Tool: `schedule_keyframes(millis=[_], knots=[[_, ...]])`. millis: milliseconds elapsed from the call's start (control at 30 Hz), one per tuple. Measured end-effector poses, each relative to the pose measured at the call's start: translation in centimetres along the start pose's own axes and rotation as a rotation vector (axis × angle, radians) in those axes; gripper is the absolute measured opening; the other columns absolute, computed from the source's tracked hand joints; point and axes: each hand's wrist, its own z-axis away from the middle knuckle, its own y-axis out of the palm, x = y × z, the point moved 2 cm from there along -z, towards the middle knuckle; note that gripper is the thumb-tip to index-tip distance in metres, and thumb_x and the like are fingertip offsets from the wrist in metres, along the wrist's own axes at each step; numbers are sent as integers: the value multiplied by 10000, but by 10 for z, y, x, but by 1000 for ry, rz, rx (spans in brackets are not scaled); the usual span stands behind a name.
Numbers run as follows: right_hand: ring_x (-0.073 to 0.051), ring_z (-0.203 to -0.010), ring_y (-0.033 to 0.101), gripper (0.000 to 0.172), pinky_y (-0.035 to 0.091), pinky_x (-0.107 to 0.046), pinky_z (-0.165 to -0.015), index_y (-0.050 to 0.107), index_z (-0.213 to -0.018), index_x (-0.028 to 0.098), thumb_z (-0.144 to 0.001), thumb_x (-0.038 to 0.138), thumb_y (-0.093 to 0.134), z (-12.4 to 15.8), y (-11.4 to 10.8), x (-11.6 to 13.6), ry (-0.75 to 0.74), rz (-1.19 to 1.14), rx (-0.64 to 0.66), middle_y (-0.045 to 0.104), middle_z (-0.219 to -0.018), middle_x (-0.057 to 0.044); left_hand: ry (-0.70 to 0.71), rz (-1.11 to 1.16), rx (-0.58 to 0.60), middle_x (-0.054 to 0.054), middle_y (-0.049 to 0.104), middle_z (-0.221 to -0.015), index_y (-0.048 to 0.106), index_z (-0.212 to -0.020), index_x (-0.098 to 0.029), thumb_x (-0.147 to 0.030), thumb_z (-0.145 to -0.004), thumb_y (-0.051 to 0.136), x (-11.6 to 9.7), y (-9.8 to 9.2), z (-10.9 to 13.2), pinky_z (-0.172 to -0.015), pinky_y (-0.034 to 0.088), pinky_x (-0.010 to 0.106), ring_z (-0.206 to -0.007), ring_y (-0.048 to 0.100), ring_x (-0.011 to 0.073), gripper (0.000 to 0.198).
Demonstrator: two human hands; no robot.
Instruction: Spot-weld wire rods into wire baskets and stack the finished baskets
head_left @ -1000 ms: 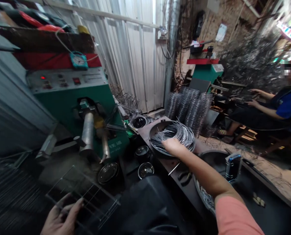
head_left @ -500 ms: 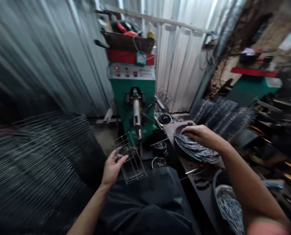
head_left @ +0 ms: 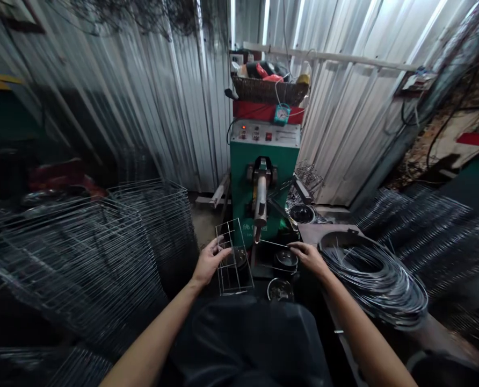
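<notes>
My left hand (head_left: 210,262) grips the left side of a small wire rack (head_left: 237,269), held tilted above my lap. In my right hand (head_left: 309,257) a thin wire rod (head_left: 275,243) is pinched near its end, its other tip pointing left toward the machine's electrode. A green spot-welding machine (head_left: 243,166) stands straight ahead, its metal electrode arm (head_left: 260,199) reaching toward me between the hands. Right of my right hand lies a pile of curved wires (head_left: 384,279) in a round dark container.
Stacked wire racks (head_left: 78,258) fill the left side. More wire stacks (head_left: 420,226) stand at the right. Small round bowls (head_left: 280,290) sit below the electrode. A basket (head_left: 269,90) rests on the machine, before a corrugated metal wall (head_left: 175,107).
My right hand has come from the wire pile to beside the electrode, now holding a wire rod. The left hand still holds the rack. The view has turned left.
</notes>
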Motion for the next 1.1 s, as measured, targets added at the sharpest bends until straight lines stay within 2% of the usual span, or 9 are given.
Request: schedule_keyframes(millis=[100, 200, 300, 467, 800, 1100], knots=[[-215, -818, 618, 274, 457, -313, -754, 685, -842, 183, -753, 399, 542, -7, 15, -19, 102, -77, -112, 686, -851, -58, -72, 51, 51, -27, 571, -661, 522, -1158, -79, -375, -604, 702, 16, 9, -6, -653, 405, 237, -621, 524, 101, 654], [-207, -796, 599, 266, 436, -320, -757, 688, -809, 194, -768, 413, 544, -10, 28, -25, 41, -10, -184, 668, -800, -54, -106, 64, 104, -4, 601, -692, 517, -1165, -71, -355, -600, 709, 29, 19, -9, -681, 417, 249, -657, 545, 119, 661], [-195, -805, 570, 242, 396, -327, -782, 681, -816, 207, -812, 386, 520, -13, 38, -25, -42, 81, -174, 643, -787, -46, -117, 34, 133, -14, 593, -674, 513, -1188, -82, -341, -621, 702, 39, 24, -13, -716, 414, 251, -671, 545, 121, 651], [-191, -839, 547, 200, 318, -347, -831, 668, -835, 221, -846, 350, 515, -22, 44, -27, -40, 210, -140, 626, -791, -36, -125, 9, 167, -32, 572, -658, 526, -1192, -113, -335, -637, 697, 51, 31, -22, -740, 406, 255, -662, 530, 110, 622], [-181, -818, 544, 201, 341, -327, -800, 648, -820, 206, -862, 341, 505, -30, 44, -37, -89, 137, -62, 624, -791, -37, -178, 24, 144, -66, 474, -600, 530, -1189, -98, -334, -618, 712, 49, 35, -30, -685, 376, 233, -594, 449, 75, 644], [-185, -770, 540, 235, 372, -328, -737, 645, -796, 224, -858, 399, 501, -38, 44, -50, -138, 72, -60, 603, -740, -29, -198, 22, 162, -64, 511, -606, 526, -1187, -115, -341, -615, 705, 46, 36, -33, -687, 382, 245, -593, 471, 85, 641]])
